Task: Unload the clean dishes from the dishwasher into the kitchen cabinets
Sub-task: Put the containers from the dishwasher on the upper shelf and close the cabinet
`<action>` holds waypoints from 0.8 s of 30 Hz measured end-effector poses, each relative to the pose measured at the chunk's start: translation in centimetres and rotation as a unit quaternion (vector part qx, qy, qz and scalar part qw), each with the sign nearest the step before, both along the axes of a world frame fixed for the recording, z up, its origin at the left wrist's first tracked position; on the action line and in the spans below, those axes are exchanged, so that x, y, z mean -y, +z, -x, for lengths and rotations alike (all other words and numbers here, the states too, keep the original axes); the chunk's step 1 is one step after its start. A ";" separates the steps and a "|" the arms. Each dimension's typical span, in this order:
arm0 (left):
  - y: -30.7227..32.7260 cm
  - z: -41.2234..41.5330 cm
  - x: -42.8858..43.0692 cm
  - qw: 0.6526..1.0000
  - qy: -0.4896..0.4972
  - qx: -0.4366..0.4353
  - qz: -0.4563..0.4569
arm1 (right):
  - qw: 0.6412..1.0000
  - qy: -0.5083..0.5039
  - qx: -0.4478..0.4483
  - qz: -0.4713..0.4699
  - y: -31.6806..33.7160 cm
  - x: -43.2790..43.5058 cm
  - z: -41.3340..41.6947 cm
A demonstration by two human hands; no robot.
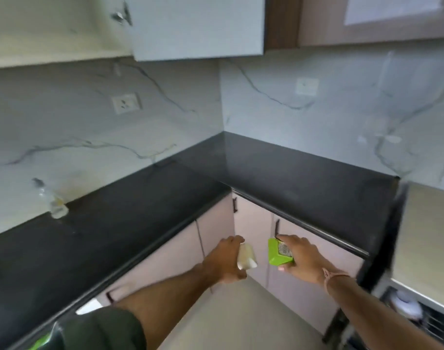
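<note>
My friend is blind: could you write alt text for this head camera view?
Left hand holds a pale cup, right hand a green container, before closed lower cabinets under a black corner counter.

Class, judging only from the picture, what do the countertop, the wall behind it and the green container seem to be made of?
Countertop: dark polished stone, perhaps granite; it faintly mirrors the wall.
Wall: glossy white marble or marble-look tile; grey veins.
Green container: probably plastic; uniform bright colour, smooth faces.

Black counter (279,173) largely unoccupied, 1 clear bottle (54,203) stood at left wall, lower cabinet doors (251,223) shut ahead.
</note>
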State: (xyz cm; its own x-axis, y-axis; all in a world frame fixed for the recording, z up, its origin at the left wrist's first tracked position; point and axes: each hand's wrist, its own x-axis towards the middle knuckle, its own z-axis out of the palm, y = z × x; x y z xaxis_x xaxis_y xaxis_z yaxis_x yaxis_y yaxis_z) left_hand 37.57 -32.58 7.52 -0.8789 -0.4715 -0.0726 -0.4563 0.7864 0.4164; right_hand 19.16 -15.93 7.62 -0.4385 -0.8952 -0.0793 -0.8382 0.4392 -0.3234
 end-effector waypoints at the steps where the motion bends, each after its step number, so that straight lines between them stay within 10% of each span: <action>1: 1.7 -1.3 2.1 1.000 0.011 -0.004 0.016 | 1.000 0.012 0.004 0.010 1.4 2.4 -1.0; 24: 38.7 -15.1 35.4 0.931 0.246 -0.106 0.248 | 0.942 0.261 -0.088 0.193 38.9 44.8 -10.4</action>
